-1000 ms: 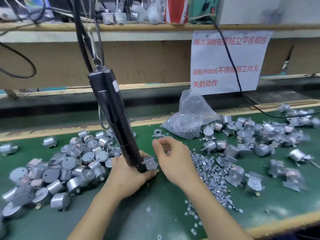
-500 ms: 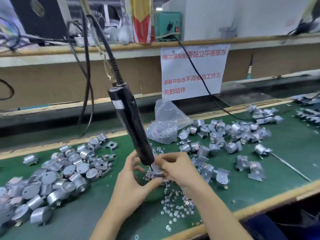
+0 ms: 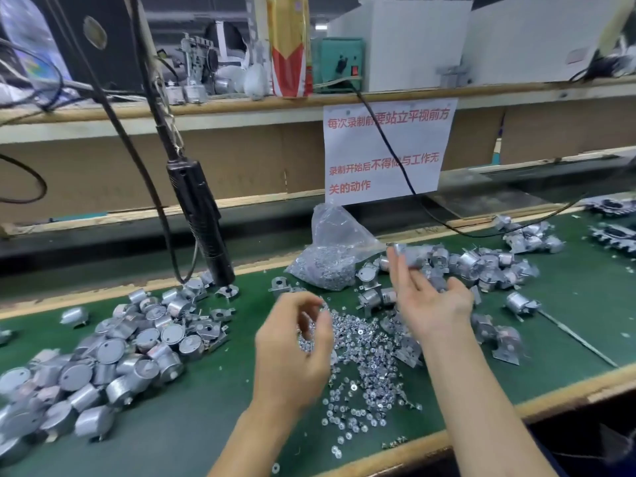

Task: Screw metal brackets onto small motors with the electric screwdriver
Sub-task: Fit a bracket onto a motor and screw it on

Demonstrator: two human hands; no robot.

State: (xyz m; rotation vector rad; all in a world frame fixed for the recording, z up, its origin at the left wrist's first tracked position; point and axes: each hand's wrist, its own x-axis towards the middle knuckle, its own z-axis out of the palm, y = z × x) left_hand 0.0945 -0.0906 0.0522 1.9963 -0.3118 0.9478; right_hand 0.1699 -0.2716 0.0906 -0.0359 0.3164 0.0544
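Release marks this moment: the electric screwdriver (image 3: 203, 218), down between both hands 0.5 s ago, now hangs free up-left of the left hand (image 3: 292, 342), whose curled fingers hover over loose screws (image 3: 361, 356); whether they pinch anything cannot be told. The right hand (image 3: 430, 304), fingers straight, has a blurred bracketed motor (image 3: 411, 252) at its fingertips, over the finished pile (image 3: 481, 263). 1 unit seems done; bare motors (image 3: 120, 352) wait leftward, and the screw bag (image 3: 330, 256) crowds the fingertips' left.

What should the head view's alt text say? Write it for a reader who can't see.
A person's left hand, fingers curled, hovers over loose screws on a green mat while the open right hand has a blurred motor at its fingertips above the bracketed motors. The electric screwdriver hangs unheld beside a pile of bare motors.
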